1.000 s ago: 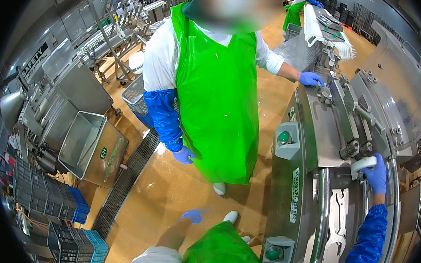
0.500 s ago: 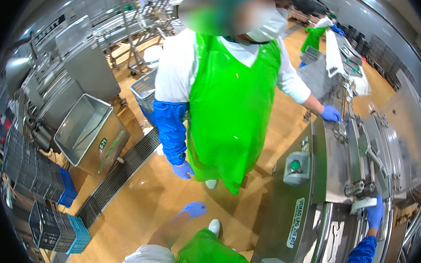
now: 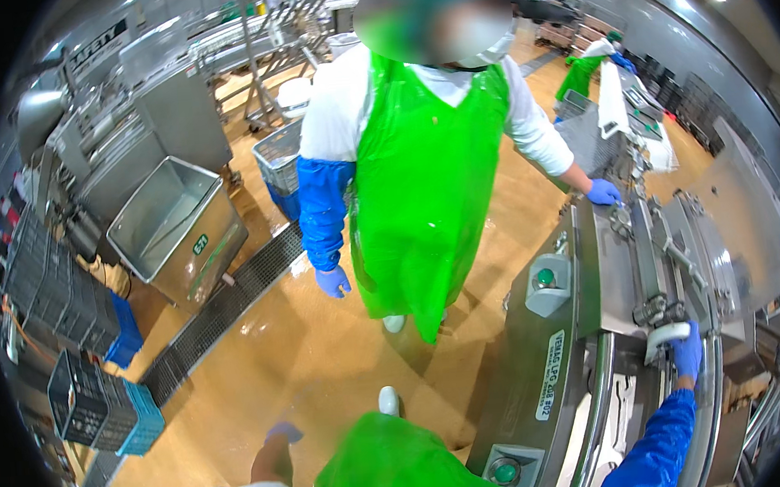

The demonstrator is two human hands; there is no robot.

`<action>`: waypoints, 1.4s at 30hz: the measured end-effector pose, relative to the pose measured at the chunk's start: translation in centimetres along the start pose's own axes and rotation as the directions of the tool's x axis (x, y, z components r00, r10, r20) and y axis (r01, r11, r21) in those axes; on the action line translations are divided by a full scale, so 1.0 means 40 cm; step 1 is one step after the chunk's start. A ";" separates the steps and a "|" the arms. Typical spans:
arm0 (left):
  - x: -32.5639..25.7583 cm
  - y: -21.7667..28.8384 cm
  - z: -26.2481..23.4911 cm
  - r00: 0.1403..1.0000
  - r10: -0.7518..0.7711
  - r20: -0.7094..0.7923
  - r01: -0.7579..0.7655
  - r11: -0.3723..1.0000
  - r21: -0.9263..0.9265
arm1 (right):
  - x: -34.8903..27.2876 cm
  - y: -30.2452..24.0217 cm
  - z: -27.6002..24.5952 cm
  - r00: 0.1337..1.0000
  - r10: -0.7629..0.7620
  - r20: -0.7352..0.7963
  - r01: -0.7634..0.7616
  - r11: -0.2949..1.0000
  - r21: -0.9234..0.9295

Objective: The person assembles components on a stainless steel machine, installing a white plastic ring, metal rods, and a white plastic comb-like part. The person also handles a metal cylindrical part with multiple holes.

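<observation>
My right hand (image 3: 686,354), in a purple glove and blue sleeve, grips a white rounded plastic part (image 3: 666,339) at the near end of the steel machine's (image 3: 616,268) metal rollers. Its fingertips are partly hidden. Low over the floor hangs my left hand (image 3: 284,431), also gloved in purple. It is smeared by motion and touches nothing that I can see. A co-worker in a green apron (image 3: 431,186) stands across from me, with one gloved hand (image 3: 603,192) resting on the machine's far corner.
Green push buttons (image 3: 545,278) stick out from the machine's side. A raised clear guard (image 3: 741,219) stands at the right. To the left are a steel tub (image 3: 176,222), a floor drain grate (image 3: 224,323) and stacked crates (image 3: 103,404). Another person (image 3: 582,72) works farther back.
My left hand has swung left and down toward my side. My right hand stays on the white part. The co-worker's lowered hand has shifted slightly, and my view has turned a little.
</observation>
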State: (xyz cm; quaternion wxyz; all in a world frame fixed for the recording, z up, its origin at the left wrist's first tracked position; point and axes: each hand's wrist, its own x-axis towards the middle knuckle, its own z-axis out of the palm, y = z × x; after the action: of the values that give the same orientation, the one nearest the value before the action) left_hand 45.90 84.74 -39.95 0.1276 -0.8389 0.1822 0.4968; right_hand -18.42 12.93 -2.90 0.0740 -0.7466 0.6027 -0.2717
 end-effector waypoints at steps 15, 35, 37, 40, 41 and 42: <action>-0.004 -0.120 0.060 0.779 0.228 -0.584 -0.455 0.847 -0.276 | -0.054 -0.114 0.066 0.921 -0.227 -0.318 0.087 0.913 -0.399; -0.611 -0.393 -0.555 0.101 -0.054 -0.993 -0.158 -0.987 0.037 | -1.526 -2.062 0.598 -0.051 -0.851 0.523 -0.916 0.249 0.316; -0.631 -0.525 -0.568 0.106 -0.125 -0.986 -0.244 -0.965 0.096 | -1.624 -2.121 0.591 -0.257 -0.783 0.567 -0.897 0.412 0.162; -0.650 -0.705 -0.566 0.147 -0.204 -0.968 -0.348 -0.927 0.143 | -1.752 -2.177 0.655 -0.528 -0.792 0.307 -0.805 0.581 0.116; -0.632 -0.764 -0.565 0.157 -0.274 -0.949 -0.298 -0.929 0.218 | -1.795 -2.182 0.692 -0.553 -0.789 0.266 -0.772 0.606 0.193; -0.616 -0.822 -0.568 0.169 -0.338 -0.926 -0.248 -0.924 0.292 | -1.834 -2.185 0.734 -0.577 -0.785 0.227 -0.736 0.620 0.272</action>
State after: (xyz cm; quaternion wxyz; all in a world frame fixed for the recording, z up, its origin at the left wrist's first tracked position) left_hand 67.16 109.79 -6.41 0.9860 0.0500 -0.1545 -0.0383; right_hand 62.04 98.47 -12.51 0.8462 -0.3758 -0.1384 0.3515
